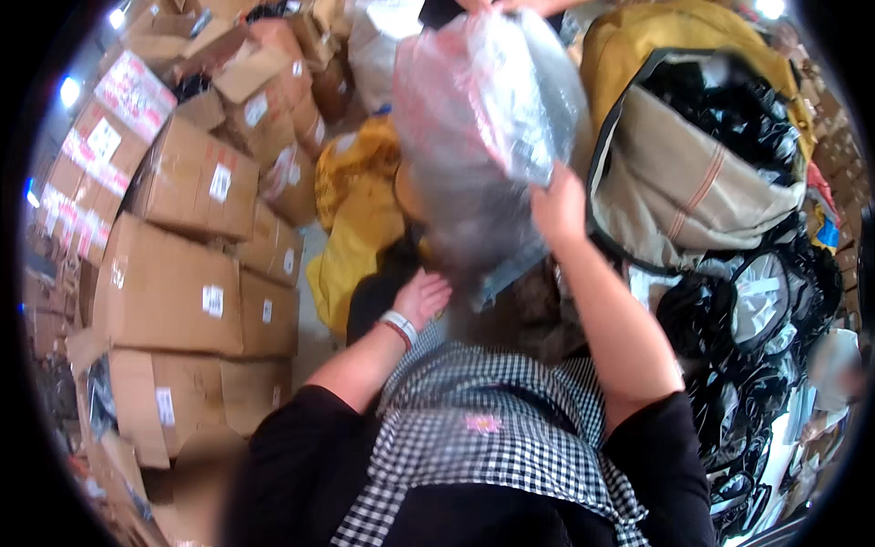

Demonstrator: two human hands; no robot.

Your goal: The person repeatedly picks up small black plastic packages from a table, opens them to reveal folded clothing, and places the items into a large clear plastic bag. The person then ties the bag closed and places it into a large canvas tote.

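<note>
A large clear plastic bag (483,100) with a pinkish tint stands in front of me, its lower part blurred and grey. My right hand (559,208) is closed on the bag's near right edge. Beside the bag's lower left, my left hand (422,296) holds nothing, its fingers stretched out and apart; a white band and a reddish one circle that wrist. At the far side, another person's hands (501,5) are at the top of the bag, partly cut off by the picture's edge.
Cardboard boxes (173,287) are stacked along the left. Yellow sacks (360,219) lie between them and the bag. To the right, a large yellow and beige sack (693,173) gapes over black plastic-wrapped items, with a heap of black packages (729,365) below it.
</note>
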